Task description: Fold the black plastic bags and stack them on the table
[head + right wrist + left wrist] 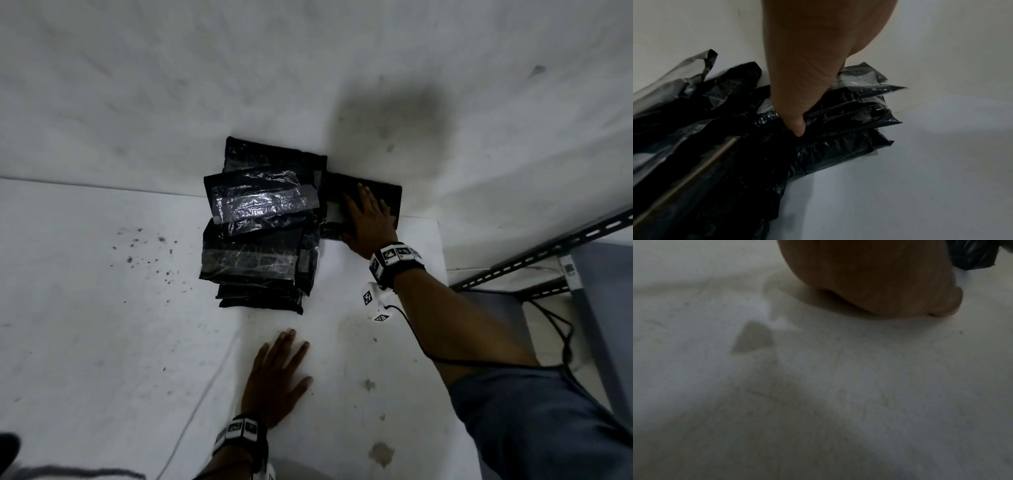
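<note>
A small stack of folded black plastic bags (385,193) (855,116) lies at the table's far right, against the wall. My right hand (368,219) lies flat on top of it with straight fingers. Its thumb (797,123) presses against the stack's near side. To the left sits a bigger, untidy pile of black bags (260,233) (694,129) with glossy wrinkled faces. My left hand (277,377) (869,280) rests palm down on the white table (102,308), fingers spread, holding nothing, just short of that pile. A bag corner (972,256) shows beyond it.
A white wall (308,68) stands right behind the bags. A slotted metal rack (548,260) and a black cable (561,329) are past the table's right edge. Dark specks (147,253) and brown stains (382,454) mark the tabletop.
</note>
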